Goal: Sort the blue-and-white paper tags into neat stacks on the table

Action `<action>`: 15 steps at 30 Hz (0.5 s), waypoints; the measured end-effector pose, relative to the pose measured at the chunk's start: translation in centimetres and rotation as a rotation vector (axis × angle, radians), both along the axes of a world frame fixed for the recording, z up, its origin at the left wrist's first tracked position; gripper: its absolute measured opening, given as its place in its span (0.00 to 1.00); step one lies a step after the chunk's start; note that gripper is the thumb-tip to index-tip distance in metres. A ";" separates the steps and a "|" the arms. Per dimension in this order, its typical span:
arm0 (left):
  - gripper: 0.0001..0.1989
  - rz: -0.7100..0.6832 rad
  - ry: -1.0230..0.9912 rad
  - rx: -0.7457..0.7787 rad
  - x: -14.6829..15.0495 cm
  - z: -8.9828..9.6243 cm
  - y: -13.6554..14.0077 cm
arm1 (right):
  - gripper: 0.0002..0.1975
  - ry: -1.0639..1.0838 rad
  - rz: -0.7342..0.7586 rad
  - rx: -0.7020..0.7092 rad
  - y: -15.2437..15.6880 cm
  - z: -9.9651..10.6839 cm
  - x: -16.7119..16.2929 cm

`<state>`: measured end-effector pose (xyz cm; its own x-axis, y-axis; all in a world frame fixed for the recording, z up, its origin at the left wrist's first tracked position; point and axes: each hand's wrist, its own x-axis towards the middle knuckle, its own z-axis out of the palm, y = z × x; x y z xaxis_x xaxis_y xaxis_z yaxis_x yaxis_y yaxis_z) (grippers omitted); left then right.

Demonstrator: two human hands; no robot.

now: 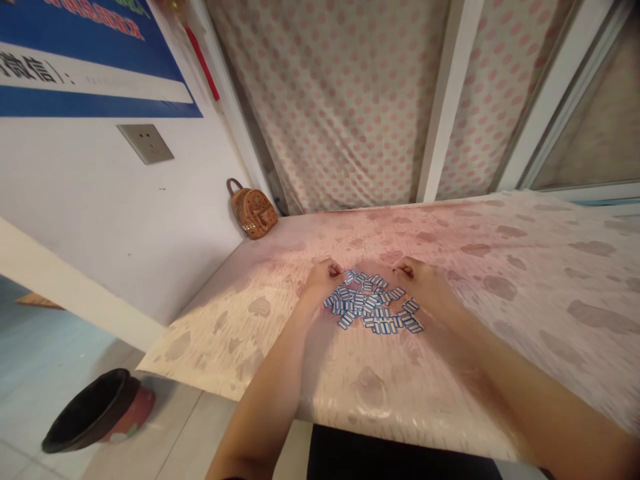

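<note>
Nearest the camera, two bare forearms run forward over the near edge of the table [210, 347], which is covered with a pale pink cloth printed with brownish blotches. The landmark here is the pile of small blue-and-white tiles [373, 307], a loose heap lying flat on the cloth about midway across the table's width and a little beyond its near edge. The left hand [323, 279] rests on the cloth at the left side of the pile, fingers curled down and drawn together, touching the outermost tiles; whether it grips any tile cannot be told. The right hand [425, 283] sits at the right side of the pile, its fingers likewise bent and bunched against the tiles' edge, and again no clamped piece can be made out. The two hands flank the pile, apart from one another with the tiles between them. Down on the tiled floor, well to the left of the pile and nearer than it, stands a dark bin [93, 410]. Beyond the pile and to its left, a small brown backpack [253, 212] leans against the white wall at the table's far corner. Higher on that wall is a socket plate [146, 143], with a blue poster [75, 57] above it. Behind the pile, farthest off, hangs a dotted pink curtain [345, 100].
</note>
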<state>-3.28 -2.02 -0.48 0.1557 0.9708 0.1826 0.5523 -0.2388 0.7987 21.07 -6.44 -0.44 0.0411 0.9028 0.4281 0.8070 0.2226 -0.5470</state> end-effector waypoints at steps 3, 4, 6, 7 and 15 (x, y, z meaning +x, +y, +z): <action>0.03 -0.080 -0.153 0.089 0.5 0.6 -0.3 | 0.08 0.137 0.143 0.029 -0.1 0.0 -0.7; 0.04 -0.120 -0.191 0.100 0.7 0.7 -0.5 | 0.08 0.176 0.200 0.025 -0.2 0.0 -1.0; 0.09 -0.202 -0.232 0.080 1.2 0.9 -1.1 | 0.08 0.222 0.291 0.005 -0.3 0.1 -1.6; 0.12 -0.238 -0.240 0.056 1.5 0.9 -1.3 | 0.08 0.232 0.325 -0.008 -0.4 0.1 -1.9; 0.15 -0.102 -0.064 0.091 1.4 0.2 -0.9 | 0.06 0.194 0.332 -0.021 -0.6 -0.2 -2.3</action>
